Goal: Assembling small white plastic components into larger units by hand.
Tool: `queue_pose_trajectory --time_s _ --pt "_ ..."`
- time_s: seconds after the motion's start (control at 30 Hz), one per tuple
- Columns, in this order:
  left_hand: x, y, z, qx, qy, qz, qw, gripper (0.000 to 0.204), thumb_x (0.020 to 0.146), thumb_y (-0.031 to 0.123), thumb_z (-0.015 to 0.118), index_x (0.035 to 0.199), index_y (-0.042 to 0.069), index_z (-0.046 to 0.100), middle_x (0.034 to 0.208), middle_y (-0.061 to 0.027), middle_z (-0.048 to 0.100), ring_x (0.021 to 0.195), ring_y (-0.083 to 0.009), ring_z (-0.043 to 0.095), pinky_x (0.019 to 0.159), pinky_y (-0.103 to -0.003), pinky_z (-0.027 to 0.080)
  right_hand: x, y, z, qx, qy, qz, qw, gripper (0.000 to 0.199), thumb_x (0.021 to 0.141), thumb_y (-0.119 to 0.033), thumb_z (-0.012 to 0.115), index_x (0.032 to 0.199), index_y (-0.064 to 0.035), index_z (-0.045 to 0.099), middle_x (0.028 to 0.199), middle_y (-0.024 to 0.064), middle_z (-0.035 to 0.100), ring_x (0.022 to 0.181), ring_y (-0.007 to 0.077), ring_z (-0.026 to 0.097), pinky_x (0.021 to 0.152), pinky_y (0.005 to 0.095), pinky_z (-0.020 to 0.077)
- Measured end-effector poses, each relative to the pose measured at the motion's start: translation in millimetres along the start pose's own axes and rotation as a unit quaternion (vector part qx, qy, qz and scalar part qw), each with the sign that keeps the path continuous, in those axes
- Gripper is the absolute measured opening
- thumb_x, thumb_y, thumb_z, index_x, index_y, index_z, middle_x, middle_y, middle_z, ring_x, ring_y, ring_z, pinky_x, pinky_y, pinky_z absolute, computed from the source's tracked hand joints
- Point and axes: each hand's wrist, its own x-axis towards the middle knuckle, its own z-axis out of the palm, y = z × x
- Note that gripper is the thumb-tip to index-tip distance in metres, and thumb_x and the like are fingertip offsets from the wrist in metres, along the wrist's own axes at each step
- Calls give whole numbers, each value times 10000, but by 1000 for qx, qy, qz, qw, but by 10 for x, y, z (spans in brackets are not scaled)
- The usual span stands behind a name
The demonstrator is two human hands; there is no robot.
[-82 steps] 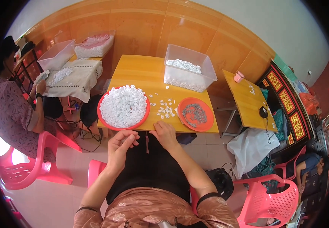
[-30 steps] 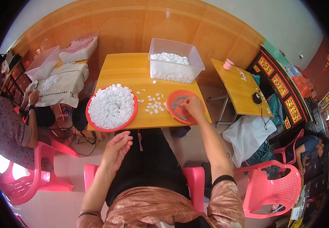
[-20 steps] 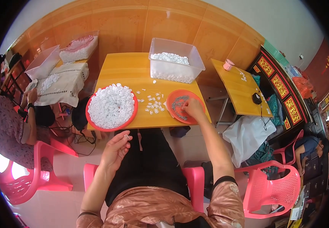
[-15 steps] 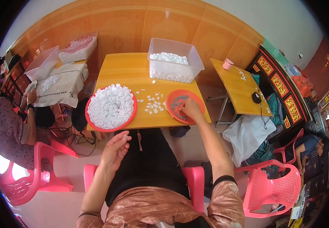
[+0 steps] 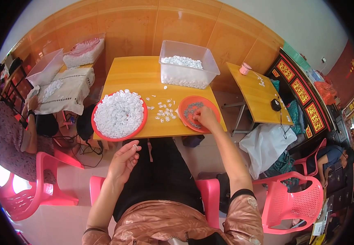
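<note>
Between thumb and fingertips, my left hand (image 5: 123,162) pinches a small white plastic piece (image 5: 136,147), held above my lap just off the table's near edge. My right hand (image 5: 206,117) reaches into a red-orange plate (image 5: 211,107), its fingers closed down among small grey metal pieces (image 5: 190,110) that look like screws. What the fingertips grip there is too small to make out. A big red tray (image 5: 145,118) heaped with white oval plastic pieces (image 5: 119,114) sits at the left of the table. Several loose white pieces (image 5: 166,113) lie between tray and plate.
On my yellow table (image 5: 134,73) a clear plastic bin (image 5: 185,77) of white pieces stands at the back. Another person (image 5: 11,139) works at a cloth-covered table (image 5: 68,98) on the left. A second yellow table (image 5: 254,96) and an unoccupied pink chair (image 5: 293,200) are to the right.
My right hand stays in the plate, its fingers shifted only slightly among the grey pieces. My left hand holds the white piece in nearly the same place.
</note>
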Motion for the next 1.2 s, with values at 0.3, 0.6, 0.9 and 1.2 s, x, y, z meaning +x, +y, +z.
queue_pose_trajectory --time_s 0.3,0.6,0.9,1.2 --pt "-20 -5 25 6 1 -2 1000 318 873 79 586 1188 44 555 919 -54 650 683 -85 572 594 -183 456 30 -82 15 -59 -3 -21 998 96 712 -136 700 774 -62 698 754 160 651 744 311 631 673 411 486" --pt "-75 44 54 71 1 63 996 272 863 71 601 1132 35 587 907 -66 658 697 -85 599 628 -176 486 57 -96 71 -114 -6 -98 989 107 751 -113 606 748 -6 608 761 207 628 780 388 601 694 470 466" --pt "-165 161 111 94 12 130 987 250 845 78 631 1083 13 593 923 -82 663 762 -106 623 662 -201 477 -353 -988 -86 167 32 -101 980 100 748 -72 632 748 -3 560 646 68 588 573 133 558 543 275 440" --pt "-266 221 162 125 3 212 969 197 837 34 627 1026 -11 596 899 -89 665 758 -128 634 668 -209 476 -1079 -2207 -65 435 -38 -235 868 67 781 7 663 847 3 649 746 7 616 610 44 527 538 188 420"
